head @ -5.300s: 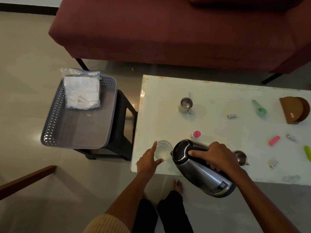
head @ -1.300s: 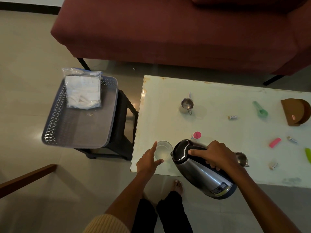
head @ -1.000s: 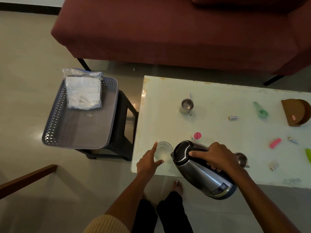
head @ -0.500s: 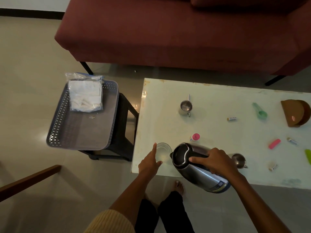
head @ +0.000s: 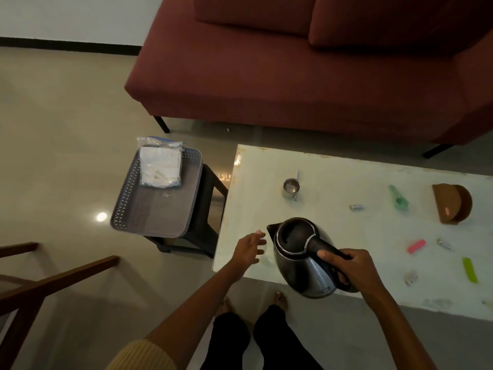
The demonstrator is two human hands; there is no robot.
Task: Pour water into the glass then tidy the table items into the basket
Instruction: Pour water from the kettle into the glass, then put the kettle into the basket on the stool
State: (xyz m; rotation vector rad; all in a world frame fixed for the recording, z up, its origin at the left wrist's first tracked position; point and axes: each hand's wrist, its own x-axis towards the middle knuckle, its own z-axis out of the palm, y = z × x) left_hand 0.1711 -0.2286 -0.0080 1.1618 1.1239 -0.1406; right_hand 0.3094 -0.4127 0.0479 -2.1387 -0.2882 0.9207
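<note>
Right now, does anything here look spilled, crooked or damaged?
No spill shows. The grey basket overhangs its black stool leftward, the plastic bag pokes over its far rim, and the table looks rust-stained at its far-left corner.

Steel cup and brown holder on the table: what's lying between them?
Head view: between the steel cup and the brown holder lie a small pale tube and a green scoop.

maroon sofa (head: 293,76) | glossy beige floor (head: 53,129) (one light glare) | white wall (head: 66,14) | black stool (head: 206,209)
</note>
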